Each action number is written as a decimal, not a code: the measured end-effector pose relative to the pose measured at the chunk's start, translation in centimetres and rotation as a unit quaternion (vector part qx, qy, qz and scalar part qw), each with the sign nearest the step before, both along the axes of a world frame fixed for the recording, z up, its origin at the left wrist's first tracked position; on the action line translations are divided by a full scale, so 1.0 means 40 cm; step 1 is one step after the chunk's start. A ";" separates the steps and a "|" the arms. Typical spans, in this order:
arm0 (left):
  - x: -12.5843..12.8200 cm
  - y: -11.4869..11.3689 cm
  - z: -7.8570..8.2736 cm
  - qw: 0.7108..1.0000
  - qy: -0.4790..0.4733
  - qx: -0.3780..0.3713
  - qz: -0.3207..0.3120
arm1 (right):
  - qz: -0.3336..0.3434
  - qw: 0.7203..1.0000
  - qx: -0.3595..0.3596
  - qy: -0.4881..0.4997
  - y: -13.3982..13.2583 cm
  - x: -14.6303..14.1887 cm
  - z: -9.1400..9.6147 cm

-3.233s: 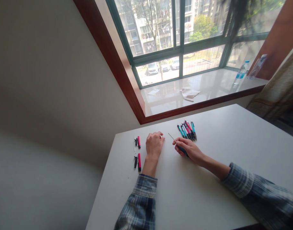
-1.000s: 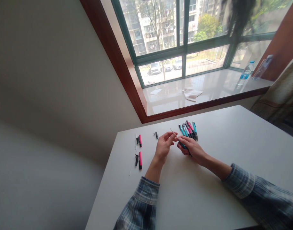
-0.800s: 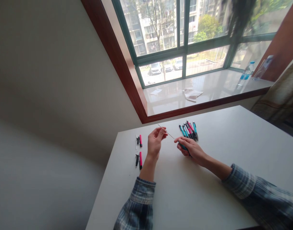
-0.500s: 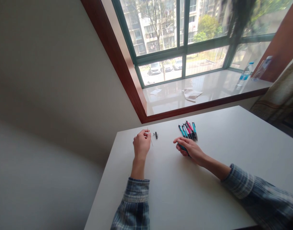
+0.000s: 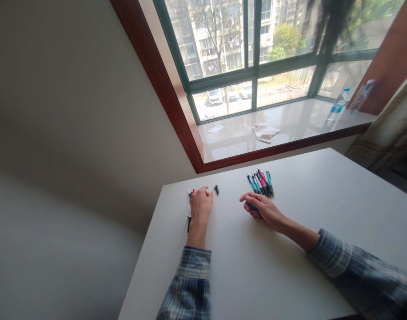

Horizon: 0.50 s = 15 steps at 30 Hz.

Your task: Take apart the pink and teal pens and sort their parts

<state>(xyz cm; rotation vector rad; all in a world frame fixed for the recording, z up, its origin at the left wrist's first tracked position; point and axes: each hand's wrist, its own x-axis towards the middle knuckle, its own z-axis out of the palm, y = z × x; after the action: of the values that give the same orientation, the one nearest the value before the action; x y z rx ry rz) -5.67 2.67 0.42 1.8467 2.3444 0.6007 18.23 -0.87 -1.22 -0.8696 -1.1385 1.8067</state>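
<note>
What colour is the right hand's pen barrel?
Teal; the pen barrel shows in the head view.

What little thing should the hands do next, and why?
Perhaps the right hand could lay its slim teal pen barrel beside the small black cylindrical pen part. That part lies on the white table, in the gap between the hands, and the right hand plainly grips the barrel. I can't tell whether the left hand holds anything.
</note>
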 end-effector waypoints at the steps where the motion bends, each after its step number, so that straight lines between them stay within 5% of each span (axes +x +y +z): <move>1: -0.001 -0.001 0.001 1.000 -0.006 -0.006 -0.001 | 0.002 1.000 0.000 0.005 0.000 0.001 -0.002; 15: 0.017 -0.007 0.010 0.999 -0.047 -0.002 -0.027 | -0.013 0.998 -0.023 0.049 0.006 0.006 -0.015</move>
<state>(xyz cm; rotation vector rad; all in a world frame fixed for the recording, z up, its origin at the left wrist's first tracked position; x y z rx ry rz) -4.99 2.40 0.84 1.8321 2.2269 0.6614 18.47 -0.62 -1.80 -0.8103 -1.0232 1.8386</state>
